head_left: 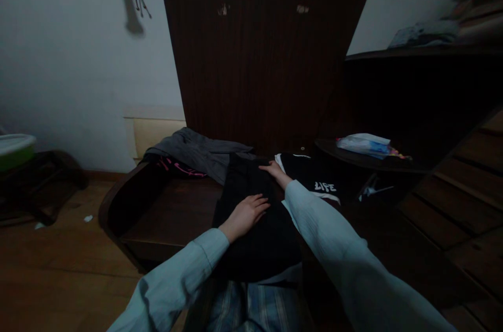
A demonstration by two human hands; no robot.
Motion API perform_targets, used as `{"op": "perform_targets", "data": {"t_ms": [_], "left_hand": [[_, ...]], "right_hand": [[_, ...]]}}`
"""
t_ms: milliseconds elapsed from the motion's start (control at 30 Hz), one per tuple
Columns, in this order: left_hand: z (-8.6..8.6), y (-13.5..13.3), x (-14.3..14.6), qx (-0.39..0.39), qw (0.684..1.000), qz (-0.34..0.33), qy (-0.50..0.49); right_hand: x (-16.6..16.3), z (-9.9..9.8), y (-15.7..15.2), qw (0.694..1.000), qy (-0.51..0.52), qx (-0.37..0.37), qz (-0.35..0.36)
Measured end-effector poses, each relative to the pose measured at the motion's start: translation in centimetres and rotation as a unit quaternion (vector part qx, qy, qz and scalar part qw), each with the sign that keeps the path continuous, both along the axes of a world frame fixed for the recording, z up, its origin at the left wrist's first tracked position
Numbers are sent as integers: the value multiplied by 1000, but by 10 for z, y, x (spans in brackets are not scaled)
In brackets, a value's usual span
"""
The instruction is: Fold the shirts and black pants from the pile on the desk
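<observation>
A black folded garment (251, 238) is spread over the front of a dark wooden bench, its kind hard to tell in the dim light. My left hand (245, 214) lies flat on the middle of it, fingers stretched out and pointing right. Farther back, my right hand (277, 172) rests at the garment's upper right edge with its fingers extended. Beside that hand is a black cloth item with white trim and the white word "LIFE" (325, 186). A grey garment (196, 151) is heaped behind on the left, over a dark cloth with pink marks (181, 167).
The bench (157, 219) has a curved left arm and stands against a dark wood panel (255, 59). On the right, a low rounded shelf holds a plastic packet (365, 144). A green and white tub (15, 151) stands far left.
</observation>
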State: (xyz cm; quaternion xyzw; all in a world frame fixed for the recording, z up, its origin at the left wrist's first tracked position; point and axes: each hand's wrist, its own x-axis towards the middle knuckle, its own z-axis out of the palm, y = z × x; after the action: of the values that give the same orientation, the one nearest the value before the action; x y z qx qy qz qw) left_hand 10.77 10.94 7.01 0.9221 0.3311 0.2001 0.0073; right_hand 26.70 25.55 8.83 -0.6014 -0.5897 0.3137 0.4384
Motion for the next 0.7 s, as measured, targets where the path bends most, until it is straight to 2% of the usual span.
{"op": "perform_targets", "data": {"t_ms": [233, 433, 500, 600, 700], "left_hand": [[-3, 13, 3, -77, 996, 0, 39], [-4, 43, 11, -82, 995, 20, 45], [-3, 53, 13, -80, 995, 33, 41], [1, 64, 14, -69, 997, 44, 7], [4, 67, 14, -82, 994, 49, -48]], "right_hand": [[-1, 4, 1, 997, 27, 65, -44], [-8, 31, 0, 993, 50, 107, -29], [-7, 43, -7, 988, 79, 133, 6], [2, 55, -33, 974, 98, 169, 110], [17, 51, -71, 962, 42, 172, 209]]}}
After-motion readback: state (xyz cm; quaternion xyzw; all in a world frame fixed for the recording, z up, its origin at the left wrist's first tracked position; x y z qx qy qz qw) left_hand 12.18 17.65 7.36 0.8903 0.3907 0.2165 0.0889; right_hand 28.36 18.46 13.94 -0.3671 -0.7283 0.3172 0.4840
